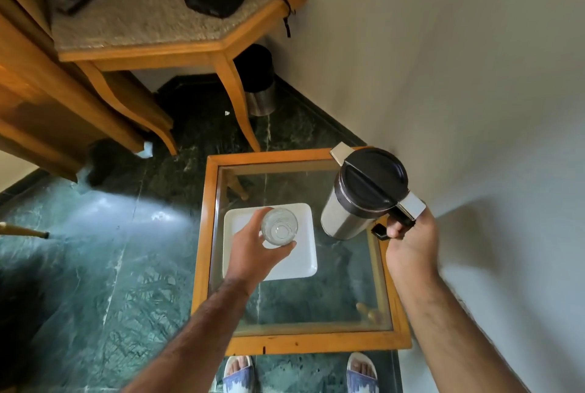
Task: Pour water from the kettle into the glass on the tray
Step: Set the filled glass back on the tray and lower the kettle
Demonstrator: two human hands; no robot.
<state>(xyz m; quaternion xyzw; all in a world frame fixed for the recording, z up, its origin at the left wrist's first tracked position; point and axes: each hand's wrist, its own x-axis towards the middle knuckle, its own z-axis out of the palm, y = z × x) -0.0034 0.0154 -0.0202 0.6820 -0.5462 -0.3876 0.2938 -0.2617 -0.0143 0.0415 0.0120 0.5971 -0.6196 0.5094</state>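
A clear drinking glass [279,227] is over the white square tray [302,261] on a small glass-topped table. My left hand [253,251] wraps around the glass from the near left side. A steel kettle [364,193] with a black lid and silver spout is at the table's right side, lifted and tilted slightly, its spout pointing to the far left. My right hand [411,240] grips the kettle's black handle. No water shows in the glass or at the spout.
The wood-framed glass table [304,342] stands against a white wall [474,75] on the right. A larger wooden side table [177,28] with dark items and a metal bin [259,88] stand beyond. My sandalled feet are at the near edge.
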